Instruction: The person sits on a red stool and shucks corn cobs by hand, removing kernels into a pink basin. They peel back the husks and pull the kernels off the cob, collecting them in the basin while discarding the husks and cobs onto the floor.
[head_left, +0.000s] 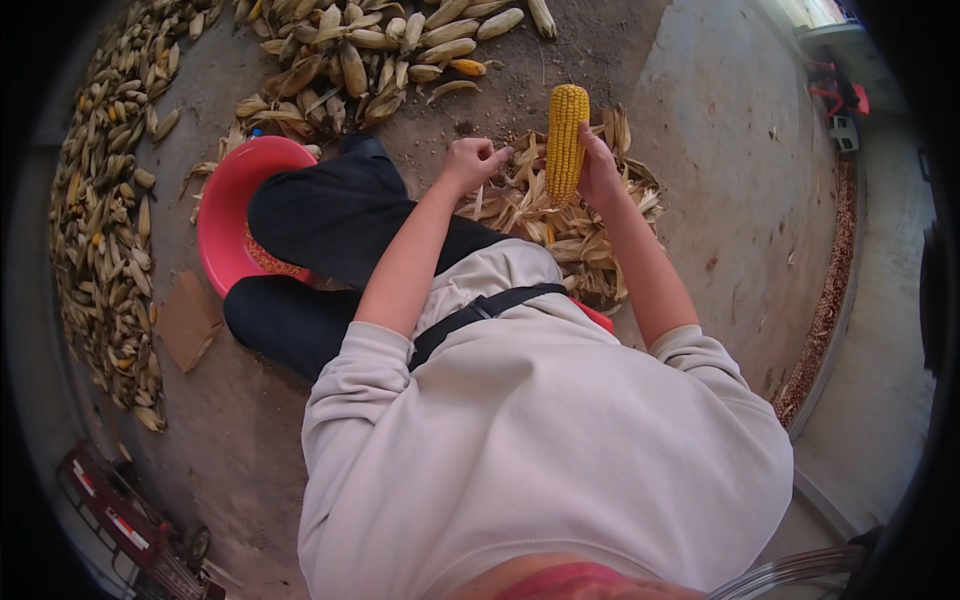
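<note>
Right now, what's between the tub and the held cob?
Head view: from the tub, a dark-trousered leg, some floor, then the left hand before the held cob.

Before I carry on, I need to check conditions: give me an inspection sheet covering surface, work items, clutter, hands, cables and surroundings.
Surface: grey-brown floor, scattered debris.
Work items: yellow corn cob, husk off; red basin holding loose kernels.
Clutter: husk pile; cardboard piece; mostly unhusked corn heaps ahead and left.
Left hand: curled near husk pile; contents unclear.
Right hand: grips cob.
Cables: nothing seen.
Surroundings: wall right; dark red wheeled vehicle lower left.
</note>
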